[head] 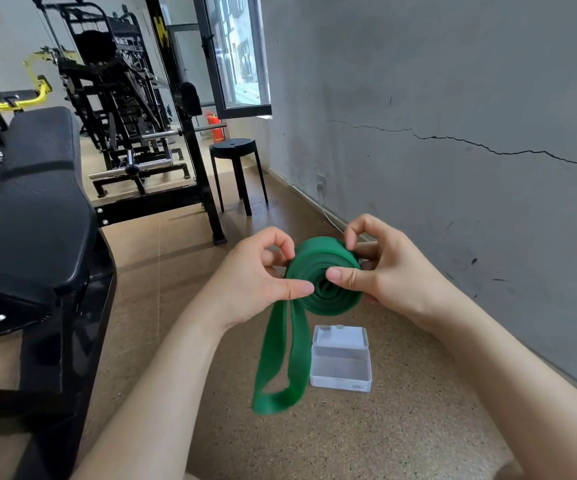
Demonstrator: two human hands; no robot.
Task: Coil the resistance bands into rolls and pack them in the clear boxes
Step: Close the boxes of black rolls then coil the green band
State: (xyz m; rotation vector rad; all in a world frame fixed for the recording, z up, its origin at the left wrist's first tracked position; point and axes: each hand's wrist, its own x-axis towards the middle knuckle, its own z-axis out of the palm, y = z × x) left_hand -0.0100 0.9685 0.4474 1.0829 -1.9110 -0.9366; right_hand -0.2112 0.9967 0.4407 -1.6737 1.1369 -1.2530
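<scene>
Green band [318, 252] half-coiled, tail loop hanging | I read both grips, left hand [249, 282] and right hand [394, 275], pinching it | open clear box [340, 377] on speckled floor [418, 427], beside cracked wall [453, 81].

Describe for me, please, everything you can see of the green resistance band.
The green resistance band is a flat, wide loop of matte, rubbery-looking material. Part is wound into a loose roll of several turns, held in the air by both hands: the left hand pinches its left edge, the right hand grips its right side, thumb on the coil's face. The rest hangs down as a doubled tail ending in a loop, left of the open clear box on the floor.
</scene>
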